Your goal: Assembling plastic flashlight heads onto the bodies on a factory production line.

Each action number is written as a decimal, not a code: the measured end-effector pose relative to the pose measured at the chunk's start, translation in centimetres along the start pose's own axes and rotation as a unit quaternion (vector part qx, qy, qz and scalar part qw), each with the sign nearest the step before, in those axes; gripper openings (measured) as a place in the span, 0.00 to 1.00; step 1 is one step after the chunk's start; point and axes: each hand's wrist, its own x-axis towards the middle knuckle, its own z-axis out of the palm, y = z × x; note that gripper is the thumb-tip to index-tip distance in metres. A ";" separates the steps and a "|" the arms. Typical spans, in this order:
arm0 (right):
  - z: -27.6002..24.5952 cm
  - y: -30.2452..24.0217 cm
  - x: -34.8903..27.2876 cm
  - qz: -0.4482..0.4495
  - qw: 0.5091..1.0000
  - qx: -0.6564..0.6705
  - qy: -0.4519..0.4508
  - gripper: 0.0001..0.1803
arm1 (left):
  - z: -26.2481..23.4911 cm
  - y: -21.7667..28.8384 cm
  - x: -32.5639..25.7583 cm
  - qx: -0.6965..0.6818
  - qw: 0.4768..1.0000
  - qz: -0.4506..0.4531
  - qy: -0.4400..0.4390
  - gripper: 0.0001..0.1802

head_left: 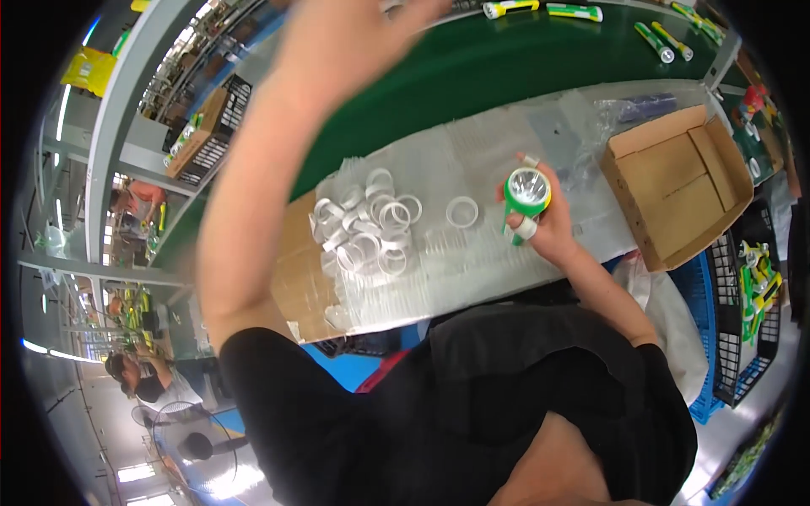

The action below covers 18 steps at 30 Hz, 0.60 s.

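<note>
My right hand (pixel 553 223) is closed around a green flashlight (pixel 527 196), its silver reflector facing up. White wraps sit on the thumb and a finger of that hand. My left hand (pixel 354 42) reaches over the green conveyor belt (pixel 405 101) at the top edge, smeared by motion and partly cut off, so its fingers cannot be read. Between my arms lies a heap of white plastic rings (pixel 367 223) on the plastic-covered worktop (pixel 472 278). A single white ring (pixel 462 212) lies apart, left of the flashlight.
An open cardboard box (pixel 675 190) stands at the right end of the worktop. Beyond it sits a black crate (pixel 730 337) with green and yellow flashlights. More flashlights (pixel 574 12) lie along the belt's far side. A metal frame post (pixel 118 110) rises at left; other people work beyond it.
</note>
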 end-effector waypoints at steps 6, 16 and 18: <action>1.3 -1.8 0.2 0.034 0.996 0.085 0.000 0.50 | 9.1 2.0 -19.7 -0.178 0.933 -0.192 -0.246 0.20; 2.8 -2.9 0.4 0.019 0.999 0.035 0.004 0.48 | 9.8 -5.8 -22.2 0.110 0.850 -0.379 -0.348 0.28; 2.9 -2.8 0.7 0.019 0.999 0.030 0.012 0.48 | 10.3 -6.7 -21.7 0.119 0.830 -0.371 -0.399 0.31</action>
